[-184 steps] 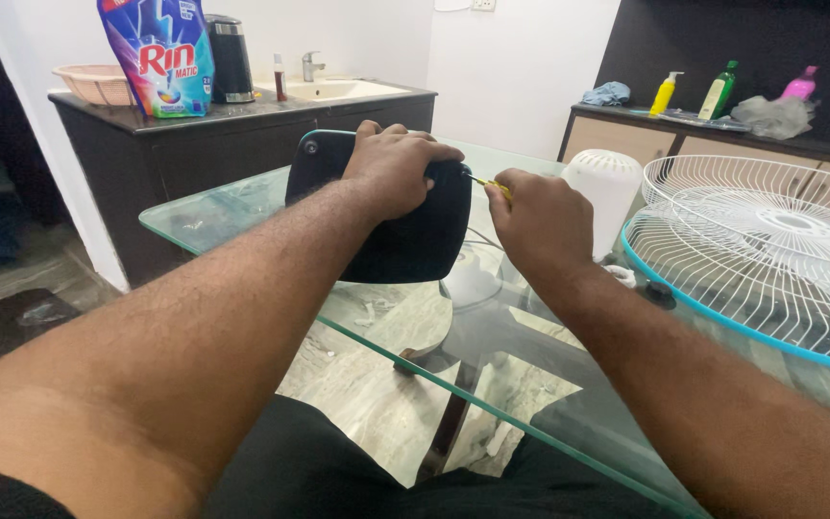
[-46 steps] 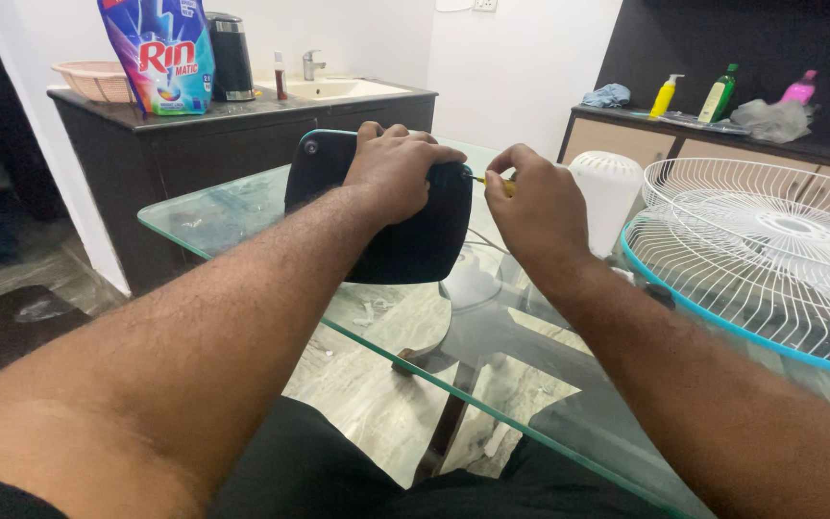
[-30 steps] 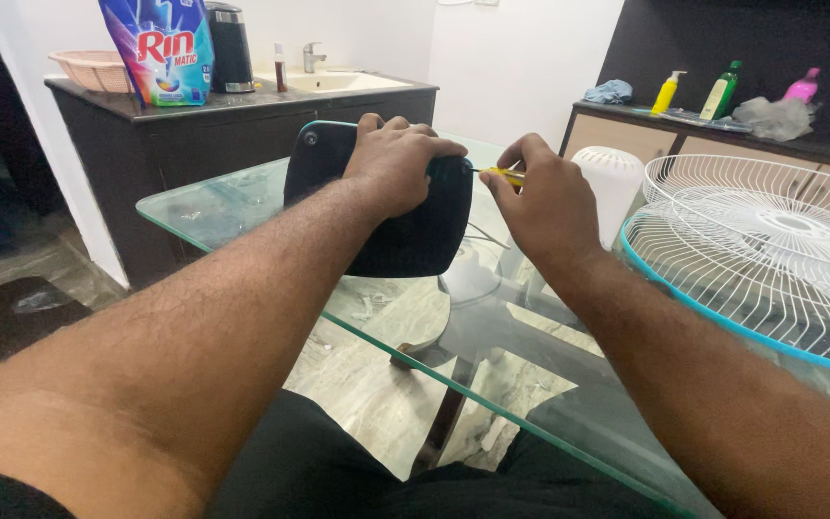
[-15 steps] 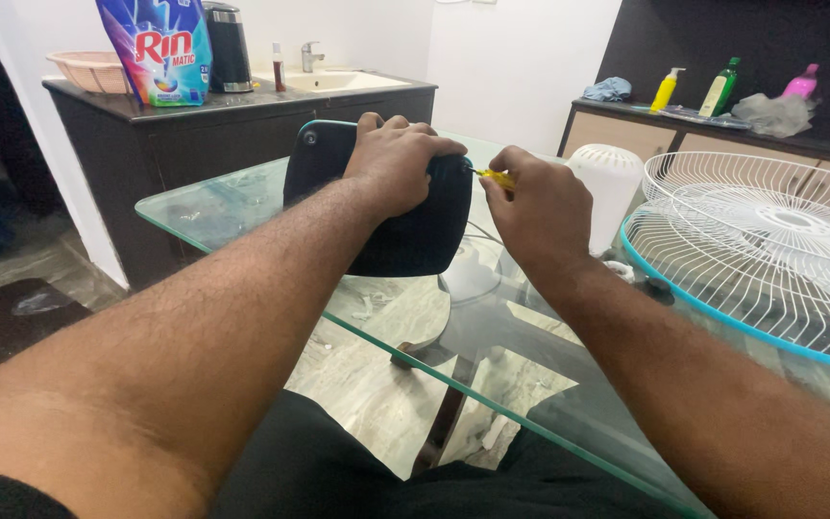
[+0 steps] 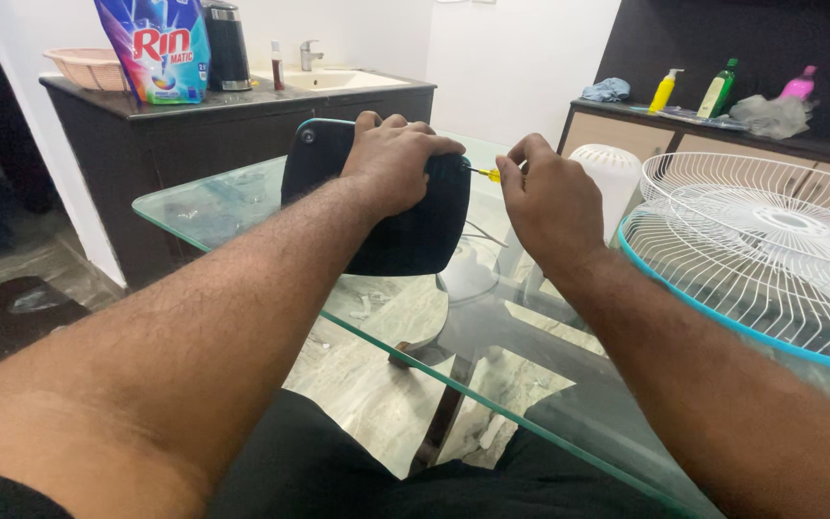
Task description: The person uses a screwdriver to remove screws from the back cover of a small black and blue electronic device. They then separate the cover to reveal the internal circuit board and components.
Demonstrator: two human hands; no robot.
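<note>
Bracing the black fan housing (image 5: 405, 231) upright on the glass desk (image 5: 213, 207), my left hand (image 5: 396, 163) clamps over its top edge. My right hand (image 5: 545, 197) pinches a yellow-handled screwdriver (image 5: 485, 174) against its side; next, I judge, comes steady, straight turning.

Open glass tabletop (image 5: 213, 207) left of black fan housing (image 5: 405, 231); right side blocked by white fan guard (image 5: 770, 250), white fan part (image 5: 607, 178) crowding behind.

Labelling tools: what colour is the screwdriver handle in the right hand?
Yellow: the screwdriver handle shows at the right hand fingertips in the head view.
</note>
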